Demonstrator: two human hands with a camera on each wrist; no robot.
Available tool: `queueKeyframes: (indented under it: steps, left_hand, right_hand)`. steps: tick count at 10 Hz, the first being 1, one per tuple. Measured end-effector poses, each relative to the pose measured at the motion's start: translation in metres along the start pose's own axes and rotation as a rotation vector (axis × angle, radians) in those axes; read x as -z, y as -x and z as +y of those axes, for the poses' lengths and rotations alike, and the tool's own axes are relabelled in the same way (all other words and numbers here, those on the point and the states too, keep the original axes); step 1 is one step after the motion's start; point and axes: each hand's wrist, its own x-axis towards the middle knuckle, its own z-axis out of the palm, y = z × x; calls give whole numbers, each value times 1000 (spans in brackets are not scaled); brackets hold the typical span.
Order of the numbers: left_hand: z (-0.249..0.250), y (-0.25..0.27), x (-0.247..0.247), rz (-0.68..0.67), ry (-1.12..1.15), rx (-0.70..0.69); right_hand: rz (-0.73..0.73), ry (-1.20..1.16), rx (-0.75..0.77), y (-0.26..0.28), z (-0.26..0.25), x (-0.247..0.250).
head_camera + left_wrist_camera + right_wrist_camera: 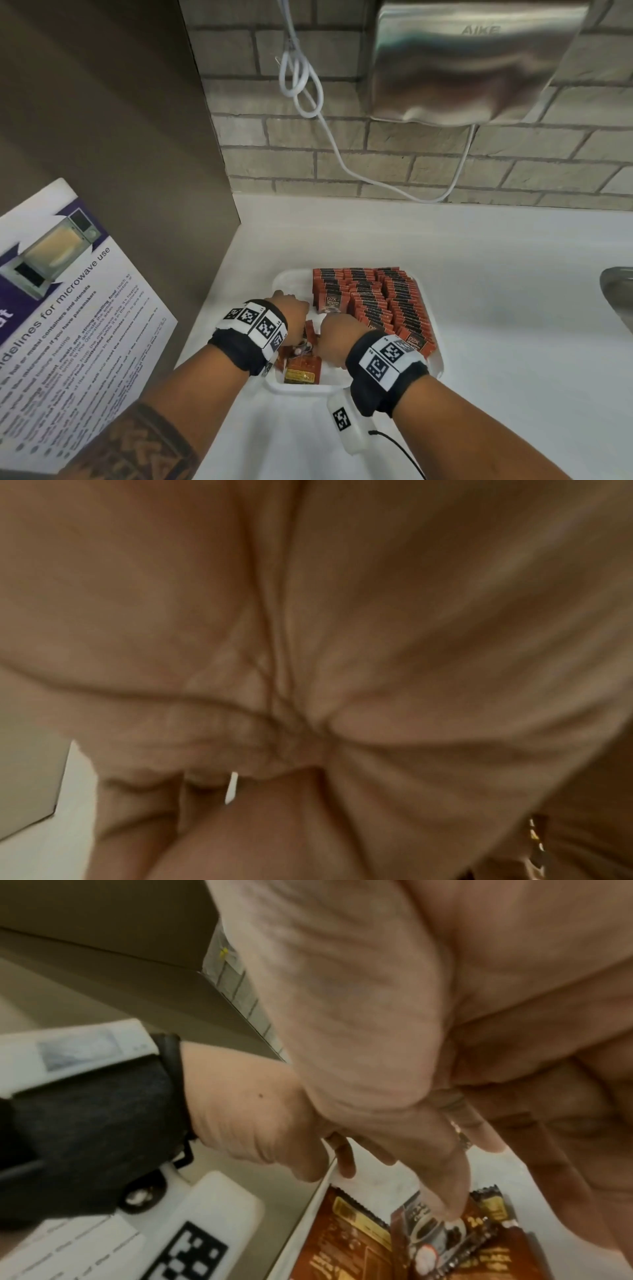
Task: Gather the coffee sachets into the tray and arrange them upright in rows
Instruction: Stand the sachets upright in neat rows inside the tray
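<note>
A white tray sits on the white counter. Its right part holds red-brown coffee sachets standing upright in rows. A few loose sachets lie flat in its near left part. Both hands reach into that left part. My left hand hangs by the tray's left rim; its palm fills the left wrist view, hiding its fingers. My right hand is over the loose sachets, and its thumb touches a dark flat sachet. Its other fingertips run out of view.
A steel hand dryer hangs on the brick wall above, with a white cable looping down to the counter. A brown cabinet panel with a microwave poster stands at the left. A sink's edge is at the right.
</note>
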Motion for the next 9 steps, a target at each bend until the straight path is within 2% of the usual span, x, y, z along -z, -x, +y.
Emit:
queueKeyframes:
  steps: [3, 5, 6, 8, 9]
  left_hand:
    - [-3, 7, 5, 16, 86, -87]
    - [1, 4, 2, -25, -8, 4]
    - [-3, 3, 3, -9, -37, 40]
    - [-19, 10, 3, 19, 95, 48]
    - [-26, 11, 0, 9, 148, 34]
  right_hand:
    - [-41, 72, -43, -11, -1, 1]
    - [-112, 216, 13, -20, 0, -1]
    - [-112, 208, 21, -26, 3, -6]
    - [-205, 348, 108, -28, 1, -4]
    - [-107, 103, 115, -35, 8, -9]
